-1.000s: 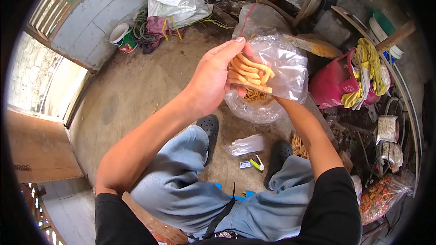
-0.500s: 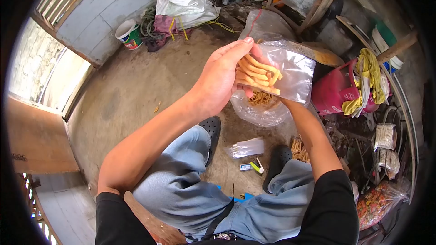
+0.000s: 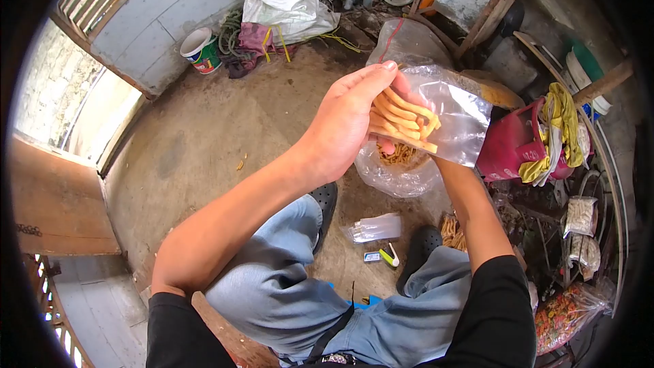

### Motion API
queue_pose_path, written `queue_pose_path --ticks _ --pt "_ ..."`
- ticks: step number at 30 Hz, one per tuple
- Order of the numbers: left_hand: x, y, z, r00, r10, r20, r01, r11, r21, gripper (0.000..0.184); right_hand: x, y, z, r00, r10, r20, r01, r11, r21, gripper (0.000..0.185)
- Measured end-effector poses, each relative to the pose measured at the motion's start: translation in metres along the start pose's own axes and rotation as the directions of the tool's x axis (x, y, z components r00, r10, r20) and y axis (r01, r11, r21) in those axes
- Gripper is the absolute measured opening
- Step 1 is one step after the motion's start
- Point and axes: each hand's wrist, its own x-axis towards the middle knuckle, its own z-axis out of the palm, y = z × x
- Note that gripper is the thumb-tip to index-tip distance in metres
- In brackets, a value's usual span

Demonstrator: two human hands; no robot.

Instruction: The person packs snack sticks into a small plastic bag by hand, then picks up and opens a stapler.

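Observation:
My left hand (image 3: 351, 112) is closed around a bunch of yellowish fried snack sticks (image 3: 409, 119), its thumb along the top. The sticks lie partly in a small clear plastic bag (image 3: 460, 119), whose flat end points right. My right forearm (image 3: 466, 197) reaches up behind that bag; the hand is hidden by the bag and the sticks, so its grip does not show. Below them, a large clear plastic bag (image 3: 402, 180) on the floor holds more thin brown snack sticks (image 3: 398, 155).
Between my feet lie a stack of clear bags (image 3: 375, 227), a green-and-white stapler (image 3: 390, 255) and a small blue-and-white box (image 3: 372, 257). At right are a pink gas cylinder (image 3: 504, 146) with yellow cloth (image 3: 562, 123) and a bag of colourful snacks (image 3: 569, 313). A bucket (image 3: 201, 51) stands by the wall.
The whole view has shifted slightly, so hands and surroundings appear a little further right and lower. The left hand still holds the snack sticks at the small bag.

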Motion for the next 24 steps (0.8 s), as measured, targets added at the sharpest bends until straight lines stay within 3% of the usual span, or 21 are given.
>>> queue_pose_path --ticks 6,12,13,15,19,21,24 --pt "-0.003 0.001 0.002 1.0 -0.001 -0.015 0.002 0.999 0.034 0.03 -0.01 -0.003 -0.026 0.996 -0.05 -0.079 0.059 0.991 0.12 0.023" --pt "-0.008 0.001 0.004 1.0 0.022 -0.008 -0.022 0.998 0.066 0.029 -0.063 -0.017 -0.109 0.97 -0.107 -0.217 0.201 0.859 0.471 0.023" --pt "-0.009 0.001 0.006 1.0 0.03 0.003 -0.031 0.998 0.062 0.029 -0.089 -0.044 -0.153 0.997 0.065 0.041 -0.076 0.732 0.678 0.022" --pt "-0.01 0.002 0.012 0.998 0.054 0.006 -0.055 0.998 0.035 0.029 -0.107 -0.041 -0.183 1.0 0.027 -0.015 -0.008 0.702 0.713 0.022" --pt "-0.008 0.002 0.023 0.995 0.09 0.034 -0.09 0.996 0.002 0.029 -0.159 -0.081 -0.283 0.957 0.201 -0.211 0.103 0.443 0.89 0.022" --pt "-0.009 0.002 0.029 0.997 0.075 0.026 -0.075 0.997 -0.006 0.03 -0.188 -0.101 -0.321 0.9 0.276 -0.336 0.194 0.437 0.878 0.022" --pt "-0.013 0.002 0.037 0.996 0.065 0.056 -0.064 0.997 -0.034 0.031 -0.229 -0.117 -0.355 0.864 0.237 -0.445 0.304 0.459 0.835 0.023"
